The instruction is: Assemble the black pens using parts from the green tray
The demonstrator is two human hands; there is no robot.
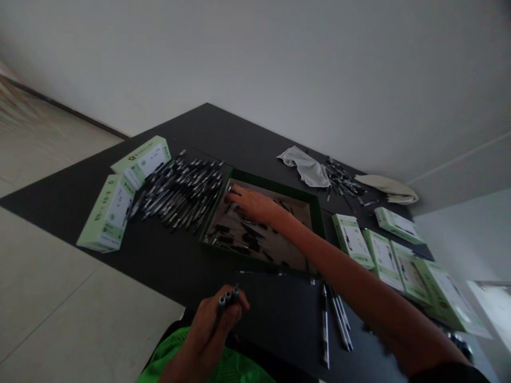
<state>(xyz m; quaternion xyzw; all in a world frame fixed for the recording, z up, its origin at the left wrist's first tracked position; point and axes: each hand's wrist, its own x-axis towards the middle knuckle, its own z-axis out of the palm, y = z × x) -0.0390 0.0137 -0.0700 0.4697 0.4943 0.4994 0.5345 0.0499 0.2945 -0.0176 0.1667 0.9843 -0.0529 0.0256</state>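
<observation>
My left hand (213, 327) is closed around a few dark pens (228, 299), their ends poking up past thumb and forefinger near the table's front edge. Stretched across the table, my right hand (253, 206) is over the left part of a shallow green-edged box (319, 215). Its fingers are bent together around something small that I cannot make out. Black pen parts (249, 239) lie scattered on the box's pale bottom. Left of the box is a large pile of black and clear pens (183, 194).
Two green-and-white cartons (107, 215) flank the pile on the left. Several more cartons (385, 258) lie at the right. Loose pens (326, 327) are in front of the box. A grey cloth (305, 166) and another pen heap (343, 178) lie near the wall.
</observation>
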